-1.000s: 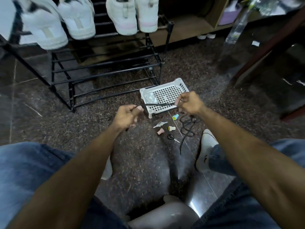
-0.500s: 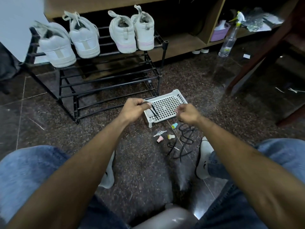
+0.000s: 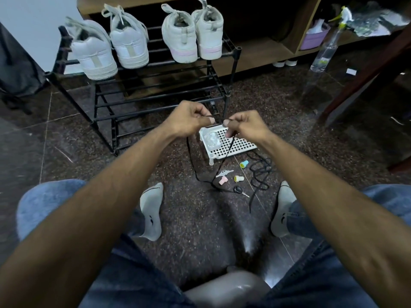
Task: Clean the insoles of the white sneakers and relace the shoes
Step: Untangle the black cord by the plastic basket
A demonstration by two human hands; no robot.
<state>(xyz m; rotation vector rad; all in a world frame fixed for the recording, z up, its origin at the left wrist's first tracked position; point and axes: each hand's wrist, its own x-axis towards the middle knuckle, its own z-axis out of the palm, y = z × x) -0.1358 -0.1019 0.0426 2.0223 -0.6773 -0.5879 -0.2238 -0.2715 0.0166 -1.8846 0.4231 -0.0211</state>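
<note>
Both hands are raised close together over the floor. My left hand [image 3: 189, 117] and my right hand [image 3: 246, 124] each pinch a black shoelace [image 3: 191, 161] near its ends; its loop hangs down to the floor. A second black lace [image 3: 259, 172] lies tangled on the floor to the right. Two pairs of white sneakers stand heel-out on the top of a black rack [image 3: 155, 94]: one pair [image 3: 106, 47] at the left, another [image 3: 192, 32] with pink trim at the right.
A white perforated tray [image 3: 240, 144] lies under my hands. Small coloured caps [image 3: 239, 178], keys [image 3: 224, 173] and a black key fob [image 3: 238, 189] lie on the dark speckled floor. A spray bottle [image 3: 324, 52] stands at the back right beside a wooden leg [image 3: 364, 74].
My hands have come close together and risen toward the rack, and the lace now hangs in a long loop below them. The view has tilted up, showing more of the rack.
</note>
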